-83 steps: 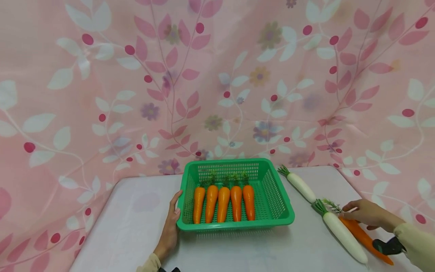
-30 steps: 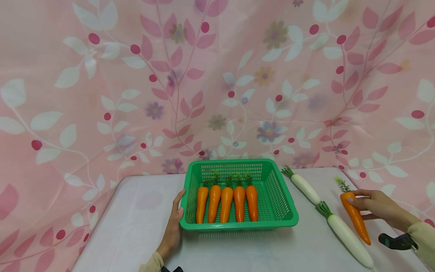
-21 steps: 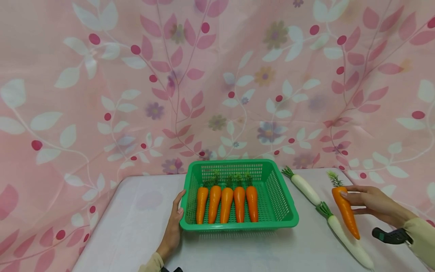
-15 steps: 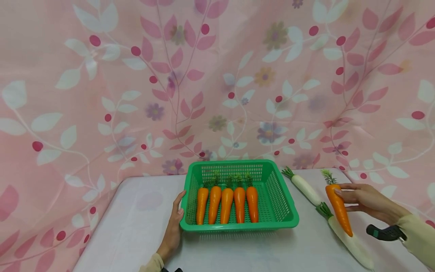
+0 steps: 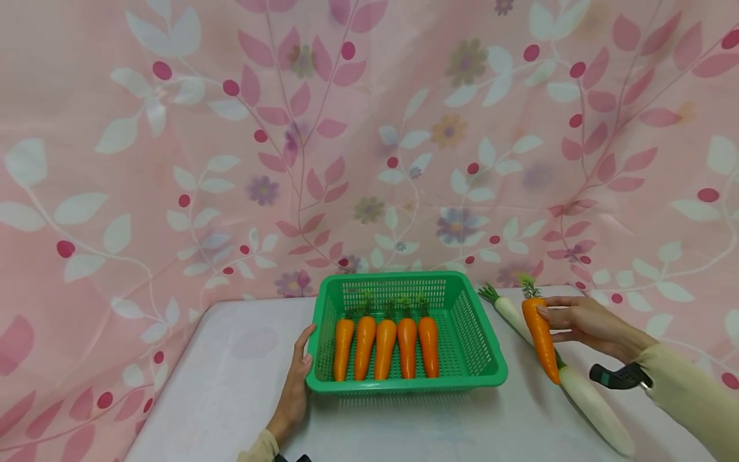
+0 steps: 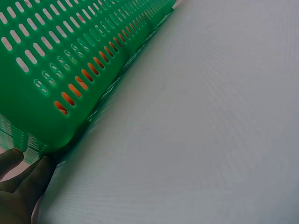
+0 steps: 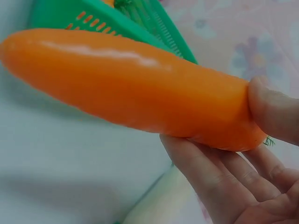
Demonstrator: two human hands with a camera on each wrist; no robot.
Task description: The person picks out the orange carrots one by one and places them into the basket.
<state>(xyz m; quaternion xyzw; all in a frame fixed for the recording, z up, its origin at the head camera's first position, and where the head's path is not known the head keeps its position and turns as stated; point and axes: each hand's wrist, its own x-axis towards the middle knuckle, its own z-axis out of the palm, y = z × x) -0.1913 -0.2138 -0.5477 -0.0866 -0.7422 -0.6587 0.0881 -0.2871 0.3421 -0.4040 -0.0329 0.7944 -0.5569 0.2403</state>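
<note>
My right hand [image 5: 591,324] pinches an orange carrot [image 5: 541,337] near its leafy top, thumb on one side and fingers on the other. The carrot is raised over the table, tip pointing down, and it overlaps the white radishes in the head view. In the right wrist view the carrot [image 7: 126,84] spans the picture, with the thumb [image 7: 273,109] at its thick end. My left hand [image 5: 294,385] rests against the left side of a green plastic basket [image 5: 404,386], its fingers [image 6: 35,182] extended along the outer wall. Several carrots [image 5: 385,350] lie side by side inside the basket, leaves toward the back.
Two white radishes with green stems lie end to end right of the basket: a farther one [image 5: 510,314] and a nearer one [image 5: 597,410]. A pale cloth covers the table [image 5: 231,372]. Behind it hangs a pink floral curtain [image 5: 369,128].
The right hand has picked up the carrot from beside the nearer radish and carried it left toward the basket, turning it more upright. The left hand keeps its place at the basket.
</note>
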